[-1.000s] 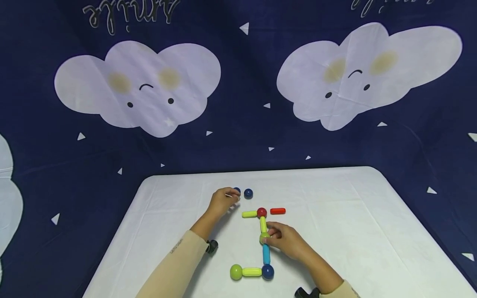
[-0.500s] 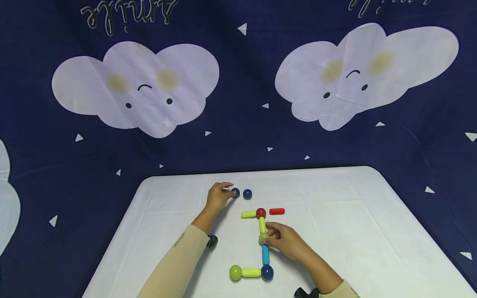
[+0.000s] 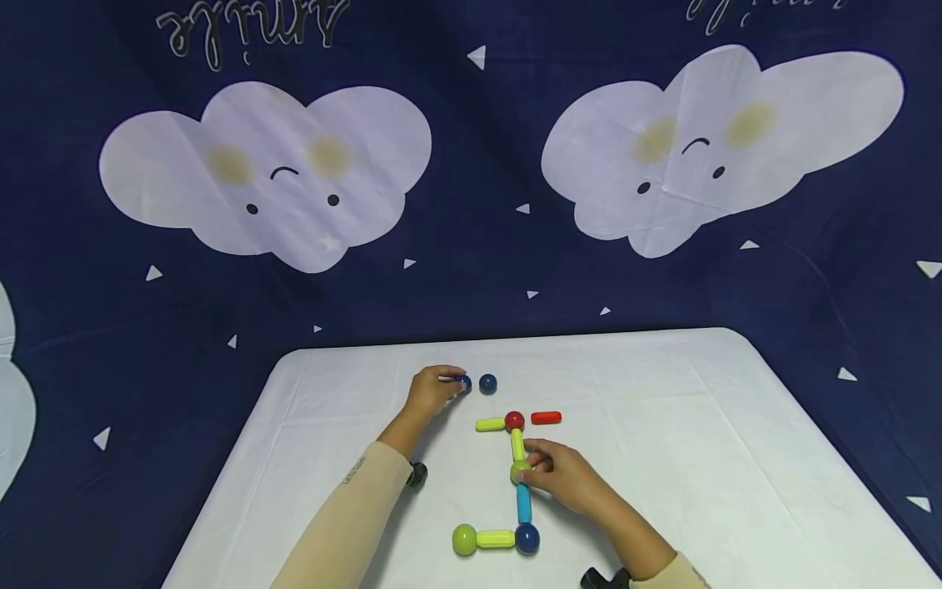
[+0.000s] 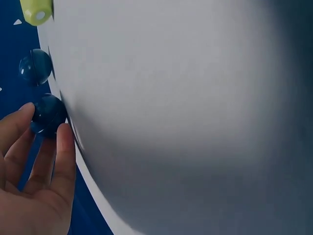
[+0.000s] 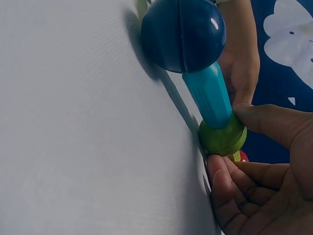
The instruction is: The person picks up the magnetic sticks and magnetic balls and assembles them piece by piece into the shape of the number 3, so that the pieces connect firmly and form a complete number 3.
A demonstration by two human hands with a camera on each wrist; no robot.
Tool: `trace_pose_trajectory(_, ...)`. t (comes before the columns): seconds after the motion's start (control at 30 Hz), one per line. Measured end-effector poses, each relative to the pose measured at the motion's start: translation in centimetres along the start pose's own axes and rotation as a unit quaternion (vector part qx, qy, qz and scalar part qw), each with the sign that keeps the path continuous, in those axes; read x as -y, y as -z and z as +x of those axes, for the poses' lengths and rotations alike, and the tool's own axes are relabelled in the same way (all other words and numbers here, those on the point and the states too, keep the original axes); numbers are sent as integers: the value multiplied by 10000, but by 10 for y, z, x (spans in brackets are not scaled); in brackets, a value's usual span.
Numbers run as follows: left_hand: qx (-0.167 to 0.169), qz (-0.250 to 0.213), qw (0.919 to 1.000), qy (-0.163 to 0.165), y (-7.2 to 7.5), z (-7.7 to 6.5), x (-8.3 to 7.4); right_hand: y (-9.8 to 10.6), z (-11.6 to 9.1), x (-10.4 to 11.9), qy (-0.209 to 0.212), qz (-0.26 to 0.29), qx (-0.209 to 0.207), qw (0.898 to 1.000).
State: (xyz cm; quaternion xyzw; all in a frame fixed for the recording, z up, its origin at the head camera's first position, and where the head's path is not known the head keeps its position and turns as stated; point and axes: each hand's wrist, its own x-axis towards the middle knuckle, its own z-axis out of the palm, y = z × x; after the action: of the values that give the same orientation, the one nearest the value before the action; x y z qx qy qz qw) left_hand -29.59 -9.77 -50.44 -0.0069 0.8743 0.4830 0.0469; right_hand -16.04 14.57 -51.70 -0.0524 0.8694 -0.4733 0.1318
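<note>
Fingers of the left hand (image 3: 429,394) pinch the left blue ball (image 3: 463,383) at the far part of the table (image 3: 662,450), thumb on one side and fingertips on the other. A second blue ball (image 3: 488,384) sits just beside it, not touching.

Thumb and fingers of the right hand (image 3: 565,478) are clamped on the middle green ball (image 5: 222,140). From there an upper yellow-green stick (image 3: 518,444) runs to a red ball (image 3: 514,420), and a light blue stick (image 3: 524,505) runs to the near blue ball (image 3: 527,538). A lower yellow-green stick (image 3: 496,539) lies between that ball and the end green ball (image 3: 464,539). A side yellow-green stick (image 3: 489,424) meets the red ball on its left; a red stick (image 3: 546,417) lies on its right, across a small gap.

Round and glossy, the pinched ball could slip and roll if the grip is slack or off-centre, and a sideways nudge could set its neighbour rolling. A twist or hard press by the right hand could part the joints, whose firmness cannot be told. If the left hand swings back low, it could knock the side yellow-green stick askew.
</note>
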Motion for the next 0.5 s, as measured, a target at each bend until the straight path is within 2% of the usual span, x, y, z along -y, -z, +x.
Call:
trace_pose_trajectory(0.2,101,77,9997,212,7,-4,0,-1,2,0,-8,-22,-14,10000)
trace_pose_trajectory(0.5,370,201,9989,221,15,-19,5,-2,2,1,-57,-106,-57,9999)
